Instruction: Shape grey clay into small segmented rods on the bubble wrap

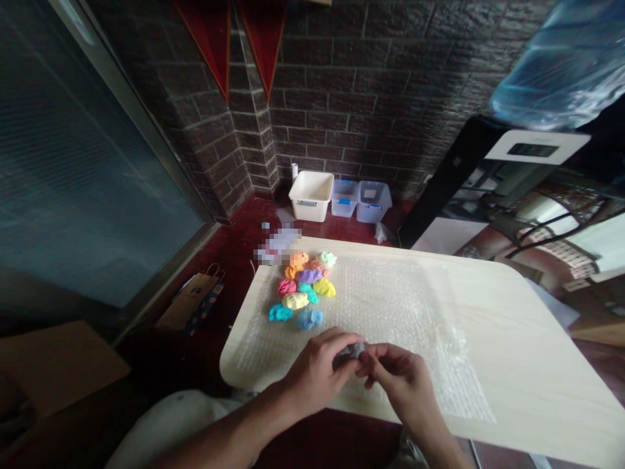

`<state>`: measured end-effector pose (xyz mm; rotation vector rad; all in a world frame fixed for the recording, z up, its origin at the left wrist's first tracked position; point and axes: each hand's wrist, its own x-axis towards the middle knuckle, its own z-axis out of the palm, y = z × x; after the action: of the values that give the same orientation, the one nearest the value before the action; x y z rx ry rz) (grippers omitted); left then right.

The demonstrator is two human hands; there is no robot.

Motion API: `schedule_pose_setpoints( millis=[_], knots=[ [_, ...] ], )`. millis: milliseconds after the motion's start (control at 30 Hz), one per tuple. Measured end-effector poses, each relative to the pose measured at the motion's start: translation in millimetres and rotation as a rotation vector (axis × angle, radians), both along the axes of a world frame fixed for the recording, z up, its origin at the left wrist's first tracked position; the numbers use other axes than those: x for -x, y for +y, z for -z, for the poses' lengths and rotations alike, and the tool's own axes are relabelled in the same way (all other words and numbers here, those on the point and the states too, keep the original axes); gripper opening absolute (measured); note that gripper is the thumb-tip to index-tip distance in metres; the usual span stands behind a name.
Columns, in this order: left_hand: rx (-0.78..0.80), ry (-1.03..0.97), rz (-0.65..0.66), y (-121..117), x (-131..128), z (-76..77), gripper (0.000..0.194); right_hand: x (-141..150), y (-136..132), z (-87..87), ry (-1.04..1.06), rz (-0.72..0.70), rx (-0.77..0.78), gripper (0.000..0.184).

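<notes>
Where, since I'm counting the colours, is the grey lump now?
In the head view, the grey lump is just right of centre, in the left hand with the right hand at its right end, below and right of the pale blue lump.

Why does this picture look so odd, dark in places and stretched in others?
In the head view, the wall sits in dimness while the table is bright; in the head view, bubble wrap shows glare, and the grey lump looks soft; in the head view, the bottle near the edge appears slanted and smeared.
</notes>
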<state>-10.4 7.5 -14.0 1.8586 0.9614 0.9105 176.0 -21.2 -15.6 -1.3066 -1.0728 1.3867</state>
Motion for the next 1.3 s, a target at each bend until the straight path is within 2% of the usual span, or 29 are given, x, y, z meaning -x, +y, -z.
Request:
schedule_pose_setpoints(
  millis=[367,567,667,1000,1300],
  knots=[
    [-0.011,0.035,0.042,-1.7,-3.2,-7.7,0.019,5.4,-0.9,-4.8,-0.036,0.091,0.075,0.037],
    [-0.033,0.028,0.04,-2.0,-2.3,-8.4,0.017,7.1,1.1,-2.4,0.149,0.008,0.162,0.041],
    [-0.028,0.019,0.034,-1.5,-2.3,-9.0,0.022,7.4,1.4,-4.0,0.174,-0.019,0.137,0.043],
    [-0.061,0.106,-0.015,-4.5,-4.8,-10.4,0.012,7.4,-5.0,0.7,-0.06,-0.046,-0.021,0.036],
    [-0.064,0.091,-0.041,-1.5,-2.7,-6.6,0.013,4.2,-10.6,-2.3,-0.421,-0.088,-0.211,0.024]
  ],
)
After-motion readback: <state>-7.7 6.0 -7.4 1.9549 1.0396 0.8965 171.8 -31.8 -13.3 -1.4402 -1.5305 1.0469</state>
